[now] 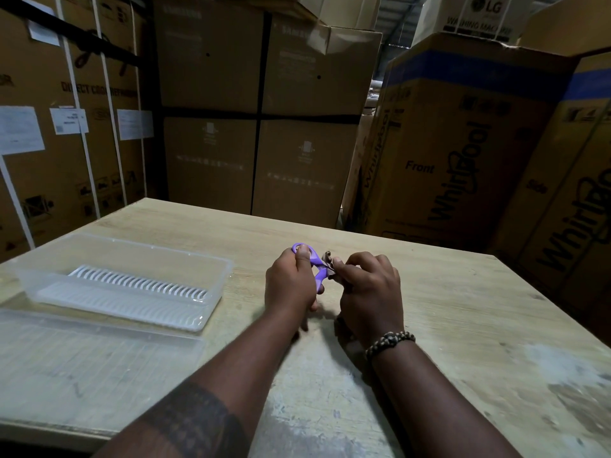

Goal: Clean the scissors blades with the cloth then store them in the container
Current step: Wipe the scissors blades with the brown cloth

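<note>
My left hand (291, 282) grips purple-handled scissors (316, 261) by the handles, just above the middle of the wooden table (463, 319). My right hand (368, 289) pinches a small brown cloth (329, 264) against the scissors where the blades start. The blades themselves are hidden by the cloth and my fingers. A clear plastic container (218, 269) with a white ribbed insert stands open on the table to the left of my hands.
The container's clear lid (99, 352) lies flat at the near left of the table. Tall cardboard appliance boxes (456, 143) stand close behind and to both sides of the table. The table's far edge runs just past my hands.
</note>
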A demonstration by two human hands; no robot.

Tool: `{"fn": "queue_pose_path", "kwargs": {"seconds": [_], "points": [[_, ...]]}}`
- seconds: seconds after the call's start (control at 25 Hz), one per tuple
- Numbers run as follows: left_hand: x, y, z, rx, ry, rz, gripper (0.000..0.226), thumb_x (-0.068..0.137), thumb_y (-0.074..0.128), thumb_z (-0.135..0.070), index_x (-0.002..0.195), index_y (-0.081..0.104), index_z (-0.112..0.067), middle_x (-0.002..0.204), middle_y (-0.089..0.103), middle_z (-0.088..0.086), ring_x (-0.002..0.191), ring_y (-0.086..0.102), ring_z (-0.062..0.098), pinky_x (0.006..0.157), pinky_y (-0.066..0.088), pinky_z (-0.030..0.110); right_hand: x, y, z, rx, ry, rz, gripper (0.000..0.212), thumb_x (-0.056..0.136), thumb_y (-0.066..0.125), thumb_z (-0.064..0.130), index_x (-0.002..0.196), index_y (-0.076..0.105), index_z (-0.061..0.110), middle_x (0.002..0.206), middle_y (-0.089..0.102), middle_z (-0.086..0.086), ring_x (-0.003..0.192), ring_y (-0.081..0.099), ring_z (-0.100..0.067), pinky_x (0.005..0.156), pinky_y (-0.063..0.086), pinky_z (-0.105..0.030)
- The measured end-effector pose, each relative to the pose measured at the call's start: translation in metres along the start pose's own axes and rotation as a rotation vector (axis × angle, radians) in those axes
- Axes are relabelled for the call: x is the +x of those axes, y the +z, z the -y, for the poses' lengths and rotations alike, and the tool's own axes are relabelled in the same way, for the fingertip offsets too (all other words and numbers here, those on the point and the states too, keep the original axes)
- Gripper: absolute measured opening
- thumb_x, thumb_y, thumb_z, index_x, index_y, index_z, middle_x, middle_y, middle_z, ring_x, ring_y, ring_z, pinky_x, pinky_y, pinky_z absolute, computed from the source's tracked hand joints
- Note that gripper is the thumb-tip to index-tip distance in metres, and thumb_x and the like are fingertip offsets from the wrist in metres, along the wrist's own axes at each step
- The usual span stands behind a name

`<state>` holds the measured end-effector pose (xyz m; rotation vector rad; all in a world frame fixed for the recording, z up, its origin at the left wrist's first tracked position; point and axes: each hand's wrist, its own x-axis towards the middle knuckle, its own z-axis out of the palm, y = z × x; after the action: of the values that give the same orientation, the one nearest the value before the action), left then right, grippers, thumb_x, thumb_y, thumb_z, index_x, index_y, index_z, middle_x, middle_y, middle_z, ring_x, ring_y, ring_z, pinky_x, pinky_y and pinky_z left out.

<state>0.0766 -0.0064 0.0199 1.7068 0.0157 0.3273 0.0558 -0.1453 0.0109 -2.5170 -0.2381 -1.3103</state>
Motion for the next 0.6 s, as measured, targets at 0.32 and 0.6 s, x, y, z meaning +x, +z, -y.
{"fn": "queue_pose_path", "kwargs": {"seconds": [0.32, 0.6], "points": [[-0.001, -0.002, 0.0, -0.009, 0.001, 0.013, 0.042, 0.112, 0.034, -0.043, 0.092, 0.063, -0.02, 0.059, 0.072, 0.009, 0.033, 0.053, 0.024, 0.043, 0.047, 0.03, 0.002, -0.001, -0.006, 0.091, 0.064, -0.019, 0.029, 0.081, 0.076, -0.003, 0.1, 0.081, 0.02, 0.083, 0.064, 0.0, 0.076, 0.054, -0.028, 0.065, 0.049, -0.042], [0.0, -0.005, 0.001, 0.011, -0.042, -0.023, 0.044, 0.112, 0.031, -0.043, 0.094, 0.063, -0.02, 0.065, 0.074, 0.009, 0.033, 0.054, 0.02, 0.036, 0.041, 0.021, 0.005, -0.018, -0.019, 0.182, 0.221, -0.104, 0.032, 0.079, 0.076, -0.009, 0.102, 0.08, 0.012, 0.082, 0.062, 0.0, 0.07, 0.058, -0.012, 0.062, 0.053, -0.028]]}}
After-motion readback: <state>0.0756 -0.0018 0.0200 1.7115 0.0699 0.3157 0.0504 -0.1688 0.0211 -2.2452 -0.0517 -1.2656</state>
